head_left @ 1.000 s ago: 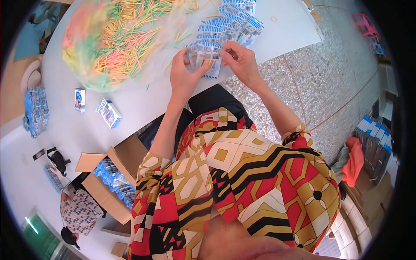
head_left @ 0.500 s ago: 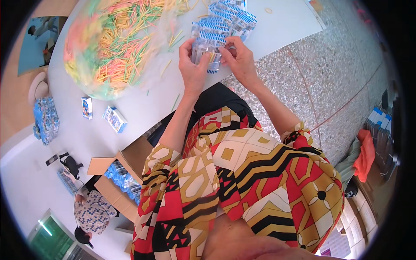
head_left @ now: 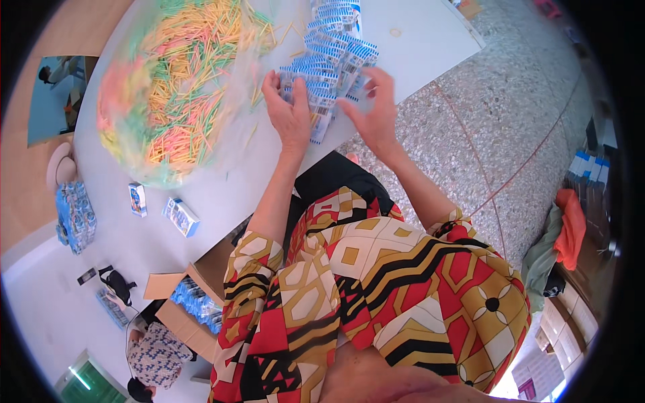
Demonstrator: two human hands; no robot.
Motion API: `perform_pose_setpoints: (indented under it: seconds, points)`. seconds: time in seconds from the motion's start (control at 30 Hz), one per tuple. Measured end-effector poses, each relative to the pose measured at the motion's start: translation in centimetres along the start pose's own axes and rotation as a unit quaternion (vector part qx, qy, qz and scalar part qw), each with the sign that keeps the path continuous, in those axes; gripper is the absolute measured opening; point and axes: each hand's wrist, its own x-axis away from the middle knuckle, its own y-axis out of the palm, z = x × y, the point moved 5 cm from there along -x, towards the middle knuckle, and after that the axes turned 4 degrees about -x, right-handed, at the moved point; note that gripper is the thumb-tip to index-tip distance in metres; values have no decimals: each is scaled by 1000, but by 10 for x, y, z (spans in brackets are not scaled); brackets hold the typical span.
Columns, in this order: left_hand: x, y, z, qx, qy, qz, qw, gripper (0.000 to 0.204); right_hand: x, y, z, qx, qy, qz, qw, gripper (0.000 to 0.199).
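Note:
A fanned, overlapping row of small clear packets (head_left: 332, 57) with blue-striped ends lies on the white table in front of me. My left hand (head_left: 290, 117) rests at the row's left side, thumb lying against the packets and fingers apart from it. On the other side my right hand (head_left: 375, 114) is raised just off the packets, thumb and fingers spread, slightly blurred, with nothing in it. The nearest packet (head_left: 321, 127) sticks out toward me between the two hands. What my left fingertips touch underneath is hidden.
A big clear plastic bag (head_left: 185, 87) of yellow, pink and green sticks spreads over the table's left. Two small blue-white boxes (head_left: 181, 216) stand nearer. An open carton (head_left: 185, 322) of blue packets sits below the table edge. Another person (head_left: 158, 356) is at lower left.
My hands have let go of the nearest clear packet, which now lies in the row. The right hand has opened and drawn away; the left has shifted to the row's left side.

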Motion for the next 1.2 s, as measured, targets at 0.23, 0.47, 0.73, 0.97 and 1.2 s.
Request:
perform_pose_setpoints:
  seconds: [0.23,0.47,0.73,0.97,1.2]
  points:
    - [2,2,-2,-30,17,40,999,49,-40,-11,38,-179,73,26,981,65]
    - [-1,-2,-2,-19,21,47,999,45,-50,0,45,-275,191,-22,942,59]
    - [-4,-10,-7,-8,8,48,999,41,-46,18,36,-272,171,-61,945,45]
    - [-5,-9,-9,23,23,43,999,37,-51,25,14,-298,152,-89,938,44]
    - [-6,-8,-12,128,3,28,991,29,-46,36,9,-273,84,-187,940,40]
